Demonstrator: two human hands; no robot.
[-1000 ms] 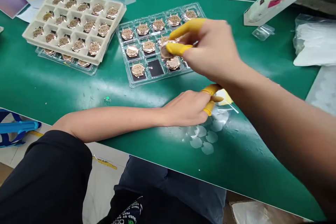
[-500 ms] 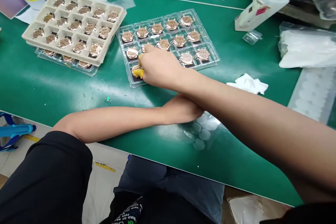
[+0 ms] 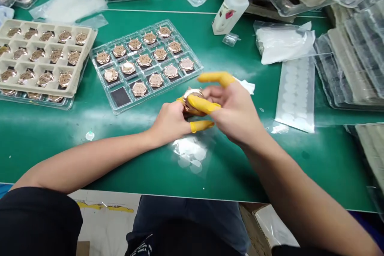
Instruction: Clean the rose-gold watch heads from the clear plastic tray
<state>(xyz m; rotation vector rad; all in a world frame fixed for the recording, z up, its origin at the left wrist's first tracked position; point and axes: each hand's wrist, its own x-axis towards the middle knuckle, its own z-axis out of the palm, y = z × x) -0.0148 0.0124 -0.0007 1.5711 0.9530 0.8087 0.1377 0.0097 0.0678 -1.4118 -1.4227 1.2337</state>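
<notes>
Above the mat in front of me, a rose-gold watch case (image 3: 194, 92) is between my two hands. My left hand (image 3: 172, 122) grips it from the left, yellow finger cots on its fingers. My right hand (image 3: 237, 108) has its yellow-cotted thumb over the case and other fingers curled against its right side, while its cotted index finger is raised. My fingers partly hide the case. Just beyond lies a clear plastic tray (image 3: 118, 111) of similar cases, its near-left pocket holding only a dark pad (image 3: 120, 97). Round clear films (image 3: 192, 154) lie below my hands.
At left, a beige tray (image 3: 72, 92) of watch cases rests on a clear one. A white bottle (image 3: 228, 14), a bag of white wipes (image 3: 279, 44) and a strip of round films (image 3: 295, 96) are to the right. Stacked trays (image 3: 357, 56) stand at far right.
My right hand has come back from the tray's near-left pocket with a watch case, to my left hand. That pocket now shows its dark pad. The view has shifted right.
</notes>
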